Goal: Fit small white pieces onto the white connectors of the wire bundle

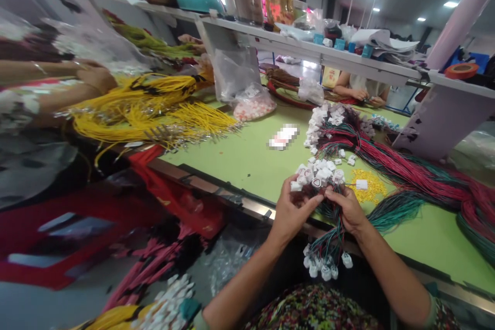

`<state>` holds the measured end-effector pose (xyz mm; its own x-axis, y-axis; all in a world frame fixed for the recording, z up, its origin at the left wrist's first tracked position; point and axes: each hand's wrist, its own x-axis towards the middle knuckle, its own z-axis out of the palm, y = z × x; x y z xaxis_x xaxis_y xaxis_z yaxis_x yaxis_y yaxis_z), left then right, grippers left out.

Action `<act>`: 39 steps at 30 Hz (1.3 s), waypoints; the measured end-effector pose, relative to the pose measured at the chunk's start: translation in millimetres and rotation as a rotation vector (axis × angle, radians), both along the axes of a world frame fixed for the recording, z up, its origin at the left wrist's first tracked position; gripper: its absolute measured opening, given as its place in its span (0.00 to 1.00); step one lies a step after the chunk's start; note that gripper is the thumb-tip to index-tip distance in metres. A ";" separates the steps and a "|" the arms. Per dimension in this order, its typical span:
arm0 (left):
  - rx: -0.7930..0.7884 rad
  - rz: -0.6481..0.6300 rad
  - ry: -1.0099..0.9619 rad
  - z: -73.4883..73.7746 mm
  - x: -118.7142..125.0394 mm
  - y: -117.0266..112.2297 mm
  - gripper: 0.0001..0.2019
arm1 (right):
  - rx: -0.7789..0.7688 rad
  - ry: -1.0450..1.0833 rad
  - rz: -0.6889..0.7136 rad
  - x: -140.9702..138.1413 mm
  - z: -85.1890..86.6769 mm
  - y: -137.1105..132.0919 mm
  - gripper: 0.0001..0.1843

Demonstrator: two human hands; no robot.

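Note:
My left hand [291, 211] and my right hand [348, 207] are both closed round a bundle of red, green and black wires [333, 237] at the near edge of the green table [247, 157]. White plastic connectors [317, 174] crowd the bundle's top, just above my fingers. More white connectors [325, 267] hang from the wires below my hands, over my lap. A small heap of yellow bits [370, 185] lies on the table just right of my right hand.
A long sheaf of red and green wires with white connectors [390, 165] runs across the table to the right. Yellow wire bundles [154, 108] lie at left beside another person's arm [58, 80]. A plastic bag of small parts [253, 105] and a shelf [309, 49] stand behind.

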<state>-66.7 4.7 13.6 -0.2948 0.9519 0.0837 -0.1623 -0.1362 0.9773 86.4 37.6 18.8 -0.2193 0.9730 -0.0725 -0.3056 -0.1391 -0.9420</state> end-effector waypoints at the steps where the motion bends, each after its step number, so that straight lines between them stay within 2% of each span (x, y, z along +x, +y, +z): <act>1: -0.001 -0.009 0.025 1.8 -0.1 3.9 0.32 | -0.002 0.010 -0.005 -0.1 0.4 0.4 0.18; 5: -0.016 -0.050 -0.017 8.7 -5.7 16.6 0.17 | 0.007 0.035 -0.012 1.6 1.4 1.8 0.21; 7: -0.033 -0.061 -0.048 10.0 -7.7 19.1 0.17 | 0.016 0.032 -0.009 1.8 1.6 1.8 0.21; 10: -0.032 -0.073 -0.064 10.4 -4.7 18.7 0.18 | 0.036 -0.001 -0.004 -1.0 1.0 1.5 0.16; 12: 0.058 -0.056 0.010 12.1 0.3 17.8 0.13 | 0.058 -0.035 0.012 -4.2 0.3 1.1 0.17; 15: 0.287 -0.030 0.238 18.0 7.0 17.4 0.07 | 0.096 -0.079 0.036 -7.9 -0.8 0.1 0.23; 18: 0.407 -0.051 0.397 21.2 9.1 13.9 0.09 | 0.115 -0.105 -0.008 -8.7 -1.8 -1.0 0.22; 21: 0.450 -0.107 0.377 13.4 8.5 2.3 0.18 | 0.109 -0.093 -0.076 -7.5 -3.1 -1.5 0.18; 23: 0.435 -0.060 0.234 3.5 8.5 -6.6 0.24 | 0.097 -0.067 -0.096 -6.6 -4.7 -0.9 0.16; 26: 0.378 0.018 0.126 -8.9 9.1 -11.5 0.19 | 0.086 -0.046 -0.118 -5.5 -7.8 1.0 0.16; 34: 0.352 -0.042 0.382 -13.4 3.5 21.2 0.20 | 0.148 -0.130 -0.098 -4.5 -5.0 0.9 0.16; 36: 0.380 -0.033 0.457 -16.3 0.9 24.4 0.18 | 0.185 -0.180 -0.068 -5.1 -2.4 1.4 0.18; 39: 0.429 -0.074 0.449 -22.0 -3.8 24.2 0.15 | 0.233 -0.239 -0.010 -7.6 -2.6 3.1 0.20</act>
<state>-70.5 28.9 -8.4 -0.0771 0.8228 0.5631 0.2275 -0.5354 0.8134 78.8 40.7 16.2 -0.2137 0.9714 0.1038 -0.0726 0.0902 -0.9933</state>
